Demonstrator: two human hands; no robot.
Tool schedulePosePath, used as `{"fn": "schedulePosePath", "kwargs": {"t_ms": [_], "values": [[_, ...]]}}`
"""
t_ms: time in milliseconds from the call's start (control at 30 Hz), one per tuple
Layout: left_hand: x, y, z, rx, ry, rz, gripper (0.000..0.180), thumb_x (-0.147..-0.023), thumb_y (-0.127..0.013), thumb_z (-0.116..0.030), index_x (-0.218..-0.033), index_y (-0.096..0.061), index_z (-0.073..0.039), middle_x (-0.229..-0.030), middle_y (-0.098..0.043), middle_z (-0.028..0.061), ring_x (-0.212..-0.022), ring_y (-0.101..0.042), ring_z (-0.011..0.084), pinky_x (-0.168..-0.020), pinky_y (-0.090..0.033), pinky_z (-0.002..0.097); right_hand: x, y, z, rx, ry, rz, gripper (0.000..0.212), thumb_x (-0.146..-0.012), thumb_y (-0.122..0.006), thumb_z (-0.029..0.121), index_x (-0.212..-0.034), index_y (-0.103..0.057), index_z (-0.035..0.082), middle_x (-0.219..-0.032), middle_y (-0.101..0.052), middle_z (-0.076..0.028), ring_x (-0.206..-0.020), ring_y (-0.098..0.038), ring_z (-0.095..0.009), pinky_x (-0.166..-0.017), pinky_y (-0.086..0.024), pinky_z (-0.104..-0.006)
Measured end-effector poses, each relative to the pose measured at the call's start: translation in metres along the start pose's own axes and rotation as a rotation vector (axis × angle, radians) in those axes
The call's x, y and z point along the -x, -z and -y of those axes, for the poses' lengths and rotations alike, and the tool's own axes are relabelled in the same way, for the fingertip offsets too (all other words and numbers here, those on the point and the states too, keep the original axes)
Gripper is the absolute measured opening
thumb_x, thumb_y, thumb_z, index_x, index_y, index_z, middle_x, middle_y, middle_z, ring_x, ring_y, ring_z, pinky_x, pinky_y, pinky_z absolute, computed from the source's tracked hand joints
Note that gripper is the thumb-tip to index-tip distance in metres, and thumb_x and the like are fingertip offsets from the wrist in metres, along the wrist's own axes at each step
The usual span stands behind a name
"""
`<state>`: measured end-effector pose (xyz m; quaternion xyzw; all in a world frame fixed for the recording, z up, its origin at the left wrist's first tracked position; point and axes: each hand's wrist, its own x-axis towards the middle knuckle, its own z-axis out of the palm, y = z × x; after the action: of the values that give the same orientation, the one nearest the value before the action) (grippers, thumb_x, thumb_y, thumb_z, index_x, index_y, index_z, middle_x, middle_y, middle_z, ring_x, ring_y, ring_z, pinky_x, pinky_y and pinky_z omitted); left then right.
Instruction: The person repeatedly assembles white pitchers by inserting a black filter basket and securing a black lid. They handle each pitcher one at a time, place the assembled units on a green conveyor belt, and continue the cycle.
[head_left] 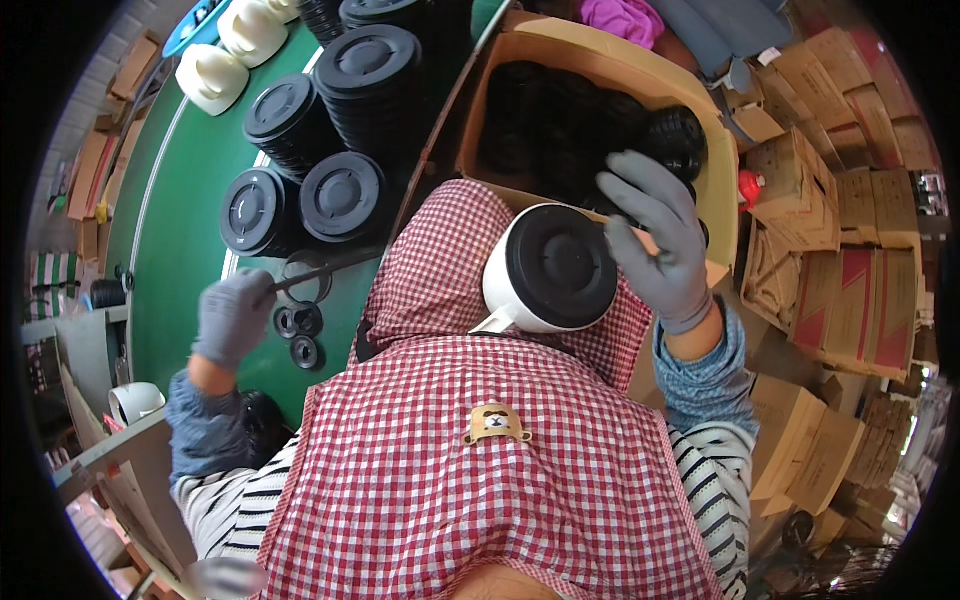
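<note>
Across my lap, on a red checked apron (440, 225), rests a white jug (497, 275) with a handle. Its round black end piece (560, 268) faces up. My gloved left hand (235, 315) is closed around the end of a thin dark rod-like tool (335, 267) at the green table; what kind of tool it is I cannot make out. Just right of that hand lie several small black rings (305, 350) and a clear ring (318, 285). My gloved right hand (660, 235) is raised beside the jug, fingers spread, holding nothing.
Stacks of black round lids (370, 60) stand on the green table (180, 220). White plastic parts (212, 78) sit at its far left. An open carton (725, 120) of black parts is beyond my right hand. Cardboard boxes (855, 300) crowd the right side.
</note>
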<state>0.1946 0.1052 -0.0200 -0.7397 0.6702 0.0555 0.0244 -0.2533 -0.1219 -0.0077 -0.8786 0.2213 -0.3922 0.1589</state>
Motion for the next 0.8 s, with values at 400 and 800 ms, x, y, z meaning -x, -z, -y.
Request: {"fn": "schedulePosePath", "kwargs": {"t_ms": [400,800], "values": [[-0.161,0.071,-0.201,0.474,-0.709,-0.022,0.020,-0.090,-0.070,-0.014,-0.106,-0.071,-0.002,-0.085,-0.066,0.0140,-0.073,-0.066,0.0287,-0.068,-0.053,0.0364,0.012,0.035,-0.030,0.043,-0.148,0.354,0.040,-0.088,-0.074,0.021,-0.128,-0.072,0.016,-0.088,-0.073,-0.009,-0.079,-0.071,-0.027,-0.071,-0.056,-0.0366],[-0.187,0.021,-0.196,0.350,-0.874,-0.060,0.024,-0.089,-0.074,-0.020,-0.109,-0.074,-0.008,-0.084,-0.068,0.0074,-0.074,-0.067,0.0267,-0.067,-0.054,0.0381,0.058,0.010,-0.008,0.043,-0.380,0.312,0.041,-0.092,-0.070,0.020,-0.131,-0.067,0.009,-0.097,-0.074,-0.016,-0.086,-0.072,-0.033,-0.072,-0.057,-0.0412]]}}
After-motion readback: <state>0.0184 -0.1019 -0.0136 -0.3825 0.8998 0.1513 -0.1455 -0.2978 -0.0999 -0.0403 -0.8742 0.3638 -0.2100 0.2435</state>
